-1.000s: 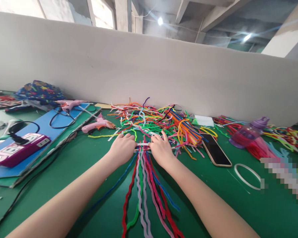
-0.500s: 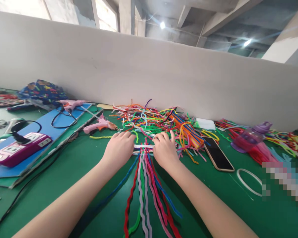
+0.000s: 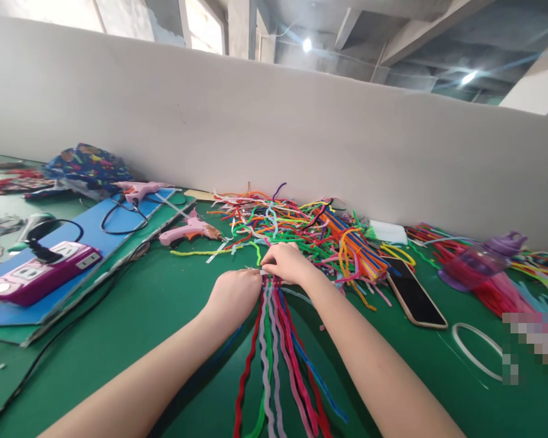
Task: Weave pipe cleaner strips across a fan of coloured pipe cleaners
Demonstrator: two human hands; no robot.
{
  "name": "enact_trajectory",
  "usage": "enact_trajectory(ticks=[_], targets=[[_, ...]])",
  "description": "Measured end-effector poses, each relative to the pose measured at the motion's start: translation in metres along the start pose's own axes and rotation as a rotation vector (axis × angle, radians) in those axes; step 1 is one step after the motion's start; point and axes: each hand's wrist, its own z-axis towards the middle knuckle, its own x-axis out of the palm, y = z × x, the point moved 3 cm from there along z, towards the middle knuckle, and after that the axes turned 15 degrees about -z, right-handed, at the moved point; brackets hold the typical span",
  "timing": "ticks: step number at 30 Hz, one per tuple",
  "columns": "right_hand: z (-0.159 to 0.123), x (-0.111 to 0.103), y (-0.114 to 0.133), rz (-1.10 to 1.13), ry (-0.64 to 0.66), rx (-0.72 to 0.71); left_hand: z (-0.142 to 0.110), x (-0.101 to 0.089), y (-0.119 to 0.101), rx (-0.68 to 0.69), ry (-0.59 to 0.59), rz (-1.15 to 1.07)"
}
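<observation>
A row of wavy pipe cleaners (image 3: 276, 359) in red, green, pale lilac, pink and blue hangs toward me over the green table. At its top, my left hand (image 3: 236, 297) is closed on the left edge of the pipe cleaners, its fingertips hidden behind the hand. My right hand (image 3: 287, 263) pinches a short white pipe cleaner (image 3: 263, 273) at the top of the row, close beside my left thumb. Behind my hands lies a tangled pile of colourful pipe cleaners (image 3: 274, 219).
Pink glue guns (image 3: 190, 229) and a purple power strip (image 3: 41, 274) with black cables are on the left. At right are a phone (image 3: 415, 295), a purple bottle (image 3: 481, 261) and a white ring (image 3: 477, 351). A pale partition (image 3: 274, 128) stands behind.
My right hand has moved left, from the row's right end to beside my left hand. The white strip that stretched between my hands is now mostly covered. The view has shifted slightly.
</observation>
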Motion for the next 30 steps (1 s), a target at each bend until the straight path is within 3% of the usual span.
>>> enact_trajectory(ticks=[11, 17, 30], targets=[[0.010, 0.005, 0.000, 0.016, 0.032, -0.043, 0.005, 0.003, 0.003, 0.077, 0.053, -0.068], [0.009, 0.005, 0.005, -0.077, -0.014, -0.102, 0.009, 0.002, 0.001, 0.103, 0.099, -0.056], [0.007, 0.018, 0.003, -0.089, -0.155, -0.147, 0.010, 0.003, -0.001, 0.107, 0.085, -0.042]])
